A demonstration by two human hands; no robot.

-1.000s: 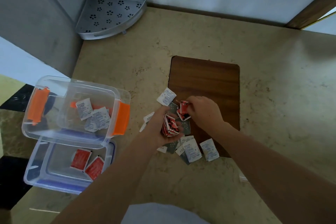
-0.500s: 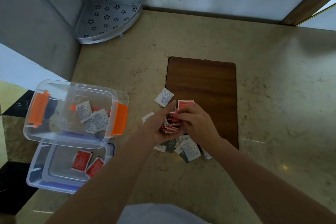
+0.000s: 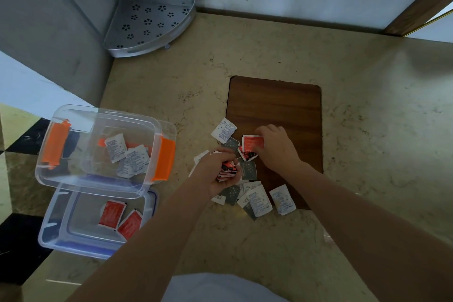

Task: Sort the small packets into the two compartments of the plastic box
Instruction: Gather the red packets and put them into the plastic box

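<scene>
Your left hand (image 3: pixel 215 174) grips a stack of red packets (image 3: pixel 226 170), just as it did half a second ago. Your right hand (image 3: pixel 275 146) has moved off that stack and now pinches another red packet (image 3: pixel 253 142) in the pile (image 3: pixel 247 193) just beyond it. That suggests you are gathering reds to drop as one batch. To the left of your left hand sit the two trays: the upper tray (image 3: pixel 73 174) holds white packets, the lower tray (image 3: pixel 58 233) two reds. White packets lie loose near both wrists.
</scene>
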